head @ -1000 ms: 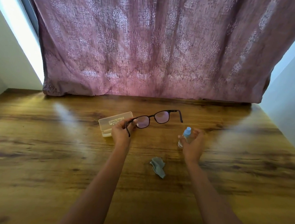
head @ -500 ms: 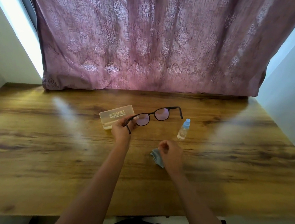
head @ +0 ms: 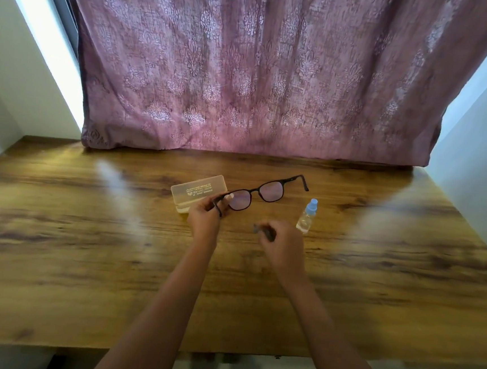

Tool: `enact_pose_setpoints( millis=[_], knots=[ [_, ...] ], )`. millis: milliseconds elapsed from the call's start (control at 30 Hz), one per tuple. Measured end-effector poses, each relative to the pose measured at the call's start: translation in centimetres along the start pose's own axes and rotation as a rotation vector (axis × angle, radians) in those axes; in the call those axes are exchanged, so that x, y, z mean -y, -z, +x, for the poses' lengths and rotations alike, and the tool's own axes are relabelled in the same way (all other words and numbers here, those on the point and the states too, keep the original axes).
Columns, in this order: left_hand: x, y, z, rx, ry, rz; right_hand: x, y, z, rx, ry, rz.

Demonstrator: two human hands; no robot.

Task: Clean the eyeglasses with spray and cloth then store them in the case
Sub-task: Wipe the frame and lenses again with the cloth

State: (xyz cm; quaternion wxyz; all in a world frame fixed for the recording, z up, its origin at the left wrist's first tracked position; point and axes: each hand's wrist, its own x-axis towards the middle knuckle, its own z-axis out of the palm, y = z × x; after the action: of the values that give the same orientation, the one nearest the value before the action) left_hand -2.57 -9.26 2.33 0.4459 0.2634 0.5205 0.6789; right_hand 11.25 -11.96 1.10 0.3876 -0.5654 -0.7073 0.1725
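Backdrop: mauve curtain (head: 260,77), woven with a faded damask pattern, hangs in soft folds down to the table's far edge; plain pale walls (head: 8,60) flank it, with a bright strip at the left.
Table (head: 69,242): glossy wood-grain top with dark streaks and two pale smears of glare; its near edge is cut off by the forearms.
Case (head: 196,190): long, rounded box of cloudy yellowish plastic, lying flat left of centre; small print on the lid is too fine to read, and its near right corner is hidden behind the left hand.
Left hand (head: 205,222): fingers and thumb pinch the left corner of the glasses, where the arm meets the front.
Glasses (head: 256,190): thin dark frame with rounded-rectangular lenses that look pink, arms unfolded; held tilted over the table, between case and bottle.
Cloth (head: 261,230): grey and soft, only a crumpled tip pokes out of the right hand; the rest is hidden.
Right hand (head: 283,248): fingers curled, pinching the cloth, just beside the glasses.
Bottle (head: 306,217): small clear cylinder with a pale blue cap, upright on the table, right of both hands, untouched.
Lower edge: a dark shape, cut off, cannot be made out.
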Motion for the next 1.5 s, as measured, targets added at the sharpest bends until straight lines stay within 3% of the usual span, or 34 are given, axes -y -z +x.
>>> enact_pose_setpoints(
  millis=[167,367,533,733,1000,1200,1500],
  knots=[
    [0.0,0.0,0.0,0.044,-0.013,0.033,4.2,0.8,2.2,-0.196,0.250,0.021],
    [-0.2,0.0,-0.8,0.129,-0.081,0.058,3.7,-1.6,2.9,-0.130,0.184,-0.147],
    [0.0,0.0,-0.6,0.070,-0.087,0.102,4.1,-2.5,1.9,-0.100,0.237,-0.239],
    [0.1,0.0,-0.5,0.026,-0.085,0.110,3.4,-1.9,0.6,-0.035,0.271,-0.215],
    [0.1,-0.3,-0.6,0.048,-0.130,0.180,4.3,-1.5,2.6,-0.119,0.169,-0.202],
    [-0.1,0.0,0.1,-0.008,-0.126,0.160,4.1,-2.7,0.9,-0.044,0.246,-0.226],
    [0.9,0.7,0.5,0.073,-0.118,0.174,3.4,-2.4,2.3,-0.074,0.189,-0.217]
  ],
)
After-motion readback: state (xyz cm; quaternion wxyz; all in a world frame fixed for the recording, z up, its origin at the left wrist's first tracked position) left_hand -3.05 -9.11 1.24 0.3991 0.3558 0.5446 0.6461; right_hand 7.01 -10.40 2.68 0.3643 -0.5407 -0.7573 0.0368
